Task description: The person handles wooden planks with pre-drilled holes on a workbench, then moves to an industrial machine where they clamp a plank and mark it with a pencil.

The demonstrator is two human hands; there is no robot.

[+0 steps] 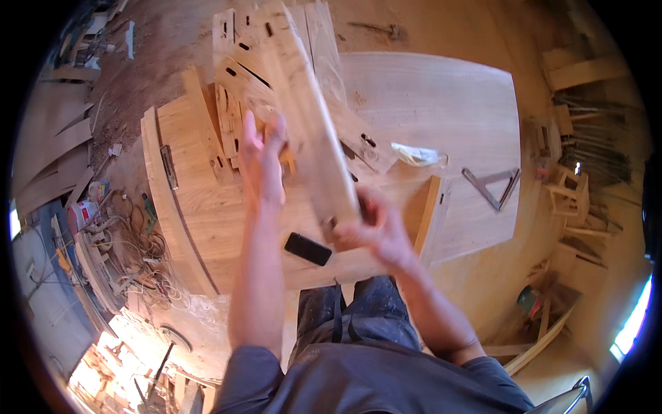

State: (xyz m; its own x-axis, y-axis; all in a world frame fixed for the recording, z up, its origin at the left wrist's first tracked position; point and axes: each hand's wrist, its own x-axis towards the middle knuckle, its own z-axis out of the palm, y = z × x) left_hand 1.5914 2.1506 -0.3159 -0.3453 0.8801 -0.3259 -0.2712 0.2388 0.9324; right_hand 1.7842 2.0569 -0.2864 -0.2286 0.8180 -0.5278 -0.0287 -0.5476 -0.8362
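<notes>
My right hand [380,233] is clasped around the near end of a long wooden board [303,114], holding it aslant above the workbench [221,238]. My left hand [264,155] is open beside the board, fingers spread and pointing away from me; I can't tell whether it touches the wood. The board is pale and straight-edged, with visible grain and a dark oblong slot near its far end.

Beyond it I see a loose pile of slotted wooden pieces [241,83], their rounded slots cut clean through the tan faces. A flat black phone [308,249] lies close by my wrists. Rightward, a crumpled whitish plastic wrapper [417,154] and a dark triangular frame [509,188] rest on a broad, smooth, pale panel [434,96].

On the floor to my left stands a white-and-red tub [81,215], its contents unreadable to me, near tangled cables [148,265].

Motion blurs the board and hides how my right fingertips sit. Its far end meets the top of my view, and it covers part of the pile.
</notes>
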